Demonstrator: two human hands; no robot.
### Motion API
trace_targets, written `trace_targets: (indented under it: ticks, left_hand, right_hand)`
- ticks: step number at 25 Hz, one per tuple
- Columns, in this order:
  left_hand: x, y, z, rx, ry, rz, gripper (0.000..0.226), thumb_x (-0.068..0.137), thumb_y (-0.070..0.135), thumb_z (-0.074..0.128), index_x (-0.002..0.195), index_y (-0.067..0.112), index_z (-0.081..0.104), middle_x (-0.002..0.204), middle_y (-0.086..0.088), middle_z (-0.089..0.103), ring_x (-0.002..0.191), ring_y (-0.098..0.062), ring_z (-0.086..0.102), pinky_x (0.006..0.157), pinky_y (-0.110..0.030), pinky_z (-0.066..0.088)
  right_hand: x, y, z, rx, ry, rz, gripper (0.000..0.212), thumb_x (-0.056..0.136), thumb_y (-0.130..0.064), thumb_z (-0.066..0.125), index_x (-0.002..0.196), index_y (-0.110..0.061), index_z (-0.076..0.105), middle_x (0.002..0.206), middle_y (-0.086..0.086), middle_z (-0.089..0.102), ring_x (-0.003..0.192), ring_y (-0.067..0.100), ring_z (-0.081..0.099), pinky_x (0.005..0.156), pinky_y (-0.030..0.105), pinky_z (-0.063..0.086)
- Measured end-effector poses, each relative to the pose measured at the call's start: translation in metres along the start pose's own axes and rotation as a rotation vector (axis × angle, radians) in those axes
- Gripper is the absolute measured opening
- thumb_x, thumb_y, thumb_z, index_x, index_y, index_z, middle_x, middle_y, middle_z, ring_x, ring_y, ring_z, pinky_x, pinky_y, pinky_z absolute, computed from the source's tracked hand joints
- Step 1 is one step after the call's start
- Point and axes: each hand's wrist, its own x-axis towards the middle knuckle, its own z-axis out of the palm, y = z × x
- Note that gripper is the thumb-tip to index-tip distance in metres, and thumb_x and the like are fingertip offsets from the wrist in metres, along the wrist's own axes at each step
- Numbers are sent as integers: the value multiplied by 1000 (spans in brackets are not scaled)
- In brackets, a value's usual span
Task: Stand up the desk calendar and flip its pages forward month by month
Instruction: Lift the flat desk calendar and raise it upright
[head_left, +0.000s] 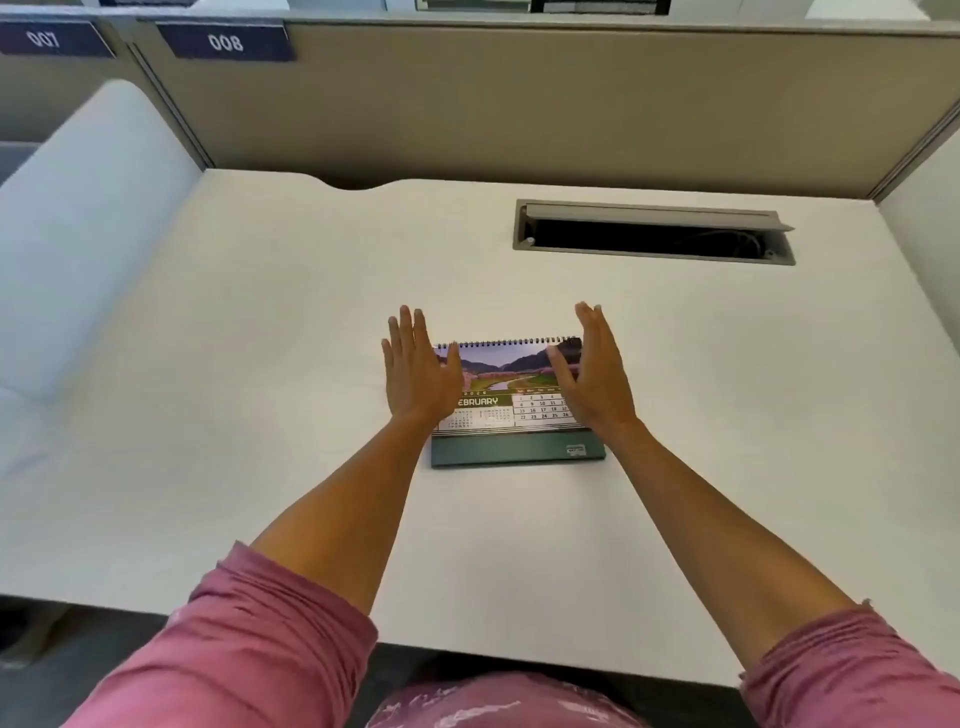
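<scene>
The spiral-bound desk calendar with green card base (511, 402) lies flat mid-desk, showing February. The left hand (415, 371) and right hand (597, 374) bracket its 2 sides, fingers straight, empty, likely to lift it upright from the white desk (260, 338).

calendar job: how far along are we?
Done: desk calendar appears to stand on the desk, showing February, so January seems flipped. In hand: left hand and right hand flank it, open, gripping nothing. Left: flip March onward.
</scene>
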Motion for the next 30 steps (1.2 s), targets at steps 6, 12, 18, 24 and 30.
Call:
trace_targets:
  ticks: [6, 12, 18, 24, 30]
  left_hand:
    - [-12, 8, 22, -50, -152, -347, 52, 108, 29, 24, 152, 3, 32, 166, -11, 15, 154, -27, 3, 123, -50, -2]
    - [-8, 31, 32, -76, -131, -472, 54, 107, 36, 24, 135, -1, 50, 140, -15, 40, 133, -32, 39, 115, -46, 25]
    - [14, 44, 24, -274, -171, -786, 63, 106, 47, 19, 140, 2, 48, 148, -13, 35, 138, -27, 31, 114, -47, 25]
    - [32, 41, 8, -561, -159, -938, 83, 100, 61, 6, 143, 3, 47, 152, -19, 34, 140, -34, 32, 117, -52, 26]
    - [41, 36, -4, -830, -139, -1019, 83, 97, 67, 10, 144, 9, 45, 145, -16, 48, 126, -34, 52, 107, -46, 45]
  right_hand:
    - [-21, 13, 11, -4, -40, 173, 55, 94, -38, 57, 138, -11, 39, 140, 8, 46, 129, 23, 41, 106, 35, 38]
    - [-25, 6, 26, -107, -31, 372, 52, 94, -33, 55, 135, -4, 39, 137, 15, 45, 126, 31, 39, 102, 42, 39]
    - [-15, -5, 29, -12, -16, 484, 55, 93, -27, 58, 139, -5, 37, 139, 14, 44, 129, 30, 38, 104, 41, 38]
    - [3, -7, 27, 68, -1, 654, 51, 94, -31, 55, 135, -4, 42, 138, 17, 44, 128, 32, 38, 103, 44, 38]
    - [23, -21, 28, 43, 30, 854, 49, 93, -38, 53, 129, -5, 46, 136, 19, 43, 126, 34, 40, 103, 47, 39]
